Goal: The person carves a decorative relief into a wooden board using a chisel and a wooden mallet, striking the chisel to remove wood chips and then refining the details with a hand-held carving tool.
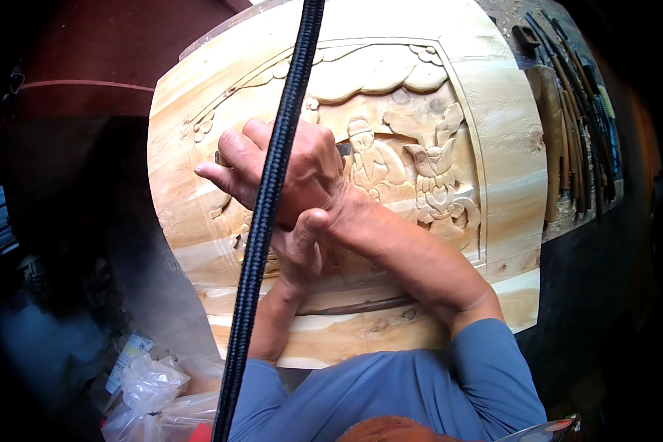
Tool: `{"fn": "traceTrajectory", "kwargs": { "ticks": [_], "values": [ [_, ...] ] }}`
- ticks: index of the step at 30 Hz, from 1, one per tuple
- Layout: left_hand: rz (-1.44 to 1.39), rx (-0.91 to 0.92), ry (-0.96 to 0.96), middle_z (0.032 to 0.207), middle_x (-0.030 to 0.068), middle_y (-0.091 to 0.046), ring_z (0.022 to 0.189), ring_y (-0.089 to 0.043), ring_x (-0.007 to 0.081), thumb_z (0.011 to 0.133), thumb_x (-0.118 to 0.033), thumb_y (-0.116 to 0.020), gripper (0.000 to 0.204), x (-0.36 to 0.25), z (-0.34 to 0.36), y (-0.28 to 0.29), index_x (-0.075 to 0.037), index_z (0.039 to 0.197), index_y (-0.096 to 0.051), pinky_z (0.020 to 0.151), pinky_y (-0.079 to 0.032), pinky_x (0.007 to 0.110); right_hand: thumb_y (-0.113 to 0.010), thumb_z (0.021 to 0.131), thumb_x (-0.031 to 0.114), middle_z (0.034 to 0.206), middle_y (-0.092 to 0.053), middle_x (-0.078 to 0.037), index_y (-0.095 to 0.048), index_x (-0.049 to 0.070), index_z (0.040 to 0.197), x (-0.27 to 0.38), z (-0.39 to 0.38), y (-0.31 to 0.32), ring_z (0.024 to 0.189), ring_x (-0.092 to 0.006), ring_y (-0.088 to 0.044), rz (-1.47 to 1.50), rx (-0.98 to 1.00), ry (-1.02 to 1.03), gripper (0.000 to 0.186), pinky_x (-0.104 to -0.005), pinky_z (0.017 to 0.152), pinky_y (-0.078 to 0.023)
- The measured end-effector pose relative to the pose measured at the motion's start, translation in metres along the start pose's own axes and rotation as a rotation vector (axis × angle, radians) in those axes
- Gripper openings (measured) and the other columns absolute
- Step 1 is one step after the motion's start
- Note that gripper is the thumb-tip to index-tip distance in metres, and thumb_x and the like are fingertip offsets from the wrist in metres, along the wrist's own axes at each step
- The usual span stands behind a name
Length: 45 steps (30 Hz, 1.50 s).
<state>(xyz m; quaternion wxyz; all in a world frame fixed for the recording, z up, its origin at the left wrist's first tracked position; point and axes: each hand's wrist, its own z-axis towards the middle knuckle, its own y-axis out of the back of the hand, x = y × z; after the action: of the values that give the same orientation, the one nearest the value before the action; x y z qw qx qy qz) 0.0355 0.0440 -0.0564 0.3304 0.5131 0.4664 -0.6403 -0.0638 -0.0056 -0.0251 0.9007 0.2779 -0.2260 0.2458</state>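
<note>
A pale wooden panel (pixel 507 184) carries relief carving of a robed figure (pixel 368 169), scalloped shapes and other ornate forms inside a grooved border. My right hand (pixel 287 162) is over the carving left of the figure, fingers curled round a small dark object, mostly hidden. My left hand (pixel 298 250) is just below and under it, thumb raised near my right wrist, its other fingers hidden. A black braided cord (pixel 250 295) crosses the view in front of both hands.
At the right, many long carving tools (pixel 574 125) and a small dark block (pixel 525 37) lie on a chip-strewn bench (pixel 508 15). A red surface (pixel 103 51) is at upper left. Clear plastic bags (pixel 151 383) sit at lower left.
</note>
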Motion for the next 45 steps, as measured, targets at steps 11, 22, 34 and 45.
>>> {"fn": "traceTrajectory", "kwargs": {
  "ticks": [11, 22, 34, 45],
  "values": [
    [0.154, 0.021, 0.036, 0.15, 0.0142, -0.053, 0.137, -0.056, 0.0281, 0.086, -0.036, -0.095, 0.107, -0.007, 0.006, 0.007, 0.003, 0.163, -0.031, 0.122, -0.043, 0.044, -0.085, 0.091, 0.038, 0.063, -0.057, -0.003, -0.063, 0.013, 0.079, -0.008, -0.004, -0.004, 0.055, -0.0175, -0.063, -0.033, 0.05, -0.04, 0.036, -0.031, 0.047, -0.049],
    [0.206, 0.018, 0.074, 0.149, 0.0142, -0.054, 0.136, -0.056, 0.0275, 0.087, -0.039, -0.093, 0.107, -0.011, 0.007, 0.005, 0.004, 0.163, -0.032, 0.121, -0.044, 0.043, -0.085, 0.091, 0.04, 0.062, -0.057, -0.003, -0.063, 0.013, 0.078, -0.01, -0.005, -0.008, 0.054, -0.0185, -0.064, -0.031, 0.035, -0.047, 0.037, -0.0324, 0.046, -0.049],
    [0.174, -0.018, 0.073, 0.144, 0.012, -0.058, 0.133, -0.056, 0.0227, 0.088, -0.046, -0.092, 0.102, -0.011, 0.002, -0.001, 0.007, 0.157, -0.04, 0.118, -0.043, 0.038, -0.083, 0.093, 0.04, 0.061, -0.056, -0.004, -0.061, 0.012, 0.077, -0.011, -0.005, -0.004, 0.053, -0.0199, -0.063, -0.022, 0.021, -0.053, 0.039, -0.0331, 0.045, -0.048],
    [0.272, 0.007, -0.014, 0.146, 0.0114, -0.056, 0.133, -0.055, 0.0221, 0.09, -0.046, -0.09, 0.103, -0.008, 0.004, 0.002, 0.007, 0.16, -0.037, 0.118, -0.042, 0.038, -0.082, 0.093, 0.038, 0.06, -0.057, -0.003, -0.06, 0.013, 0.076, -0.011, -0.008, -0.005, 0.053, -0.0184, -0.064, 0.004, 0.011, -0.064, 0.038, -0.0332, 0.045, -0.047]
  ]
}}
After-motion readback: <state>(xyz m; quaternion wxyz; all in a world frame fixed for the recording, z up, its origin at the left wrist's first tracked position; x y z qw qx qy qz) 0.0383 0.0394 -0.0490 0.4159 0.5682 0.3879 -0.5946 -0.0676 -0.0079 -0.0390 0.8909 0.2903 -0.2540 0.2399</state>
